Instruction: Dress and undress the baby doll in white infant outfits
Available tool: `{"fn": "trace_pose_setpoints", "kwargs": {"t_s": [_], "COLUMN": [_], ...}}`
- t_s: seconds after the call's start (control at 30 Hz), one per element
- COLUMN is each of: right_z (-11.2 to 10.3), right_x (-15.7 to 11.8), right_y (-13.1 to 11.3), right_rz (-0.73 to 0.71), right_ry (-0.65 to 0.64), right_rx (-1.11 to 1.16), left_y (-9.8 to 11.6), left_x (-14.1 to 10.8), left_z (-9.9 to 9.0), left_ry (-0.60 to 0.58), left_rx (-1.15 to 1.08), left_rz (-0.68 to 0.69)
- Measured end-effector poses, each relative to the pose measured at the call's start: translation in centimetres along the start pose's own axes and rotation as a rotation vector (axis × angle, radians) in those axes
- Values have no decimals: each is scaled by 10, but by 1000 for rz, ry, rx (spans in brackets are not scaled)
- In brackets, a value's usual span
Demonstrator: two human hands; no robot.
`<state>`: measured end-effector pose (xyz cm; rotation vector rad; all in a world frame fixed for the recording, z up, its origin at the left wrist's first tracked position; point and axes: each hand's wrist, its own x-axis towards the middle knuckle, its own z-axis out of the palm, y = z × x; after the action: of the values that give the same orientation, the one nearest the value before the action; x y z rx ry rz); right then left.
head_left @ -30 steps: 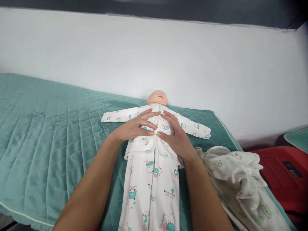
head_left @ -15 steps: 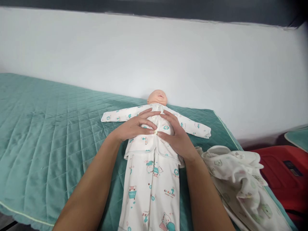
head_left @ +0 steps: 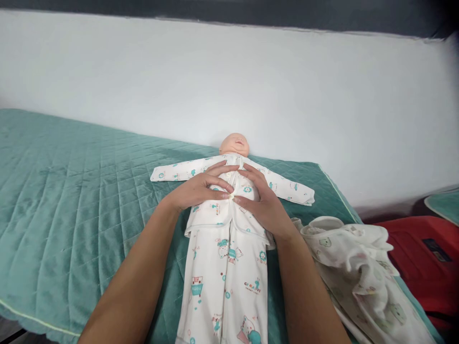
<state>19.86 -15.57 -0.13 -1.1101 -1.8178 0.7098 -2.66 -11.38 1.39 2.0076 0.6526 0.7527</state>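
A baby doll [head_left: 234,144] lies on its back, dressed in a white printed jacket [head_left: 210,216] and matching trousers [head_left: 225,282], its sleeves spread wide. Over the jacket's front, my left hand [head_left: 206,186] pinches the cloth edge by a small button [head_left: 231,196] with thumb and finger. From the other side my right hand [head_left: 260,197] has its thumb at the same button, its other fingers resting on the chest. Both hands nearly meet at the jacket's centre line. Whether the button is fastened cannot be made out.
The doll lies on a green quilted cover [head_left: 89,205] against a white wall [head_left: 215,81]. A crumpled white printed garment [head_left: 358,267] lies right of my right forearm. Beyond it, at the right edge, is a red plastic object [head_left: 423,258].
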Motion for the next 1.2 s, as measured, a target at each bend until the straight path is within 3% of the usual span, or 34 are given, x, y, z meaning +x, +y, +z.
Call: {"fn": "trace_pose_setpoints", "kwargs": {"t_s": [0.37, 1.2], "right_z": [2, 2], "right_x": [0, -3], "right_y": [0, -9], "right_rz": [24, -87], "right_ry": [7, 46], "right_rx": [-9, -23], "left_y": [0, 12], "left_x": [0, 1], "left_z": [0, 4], "left_ry": [1, 43], "left_rx": [17, 119], "left_rz": [-8, 19]}}
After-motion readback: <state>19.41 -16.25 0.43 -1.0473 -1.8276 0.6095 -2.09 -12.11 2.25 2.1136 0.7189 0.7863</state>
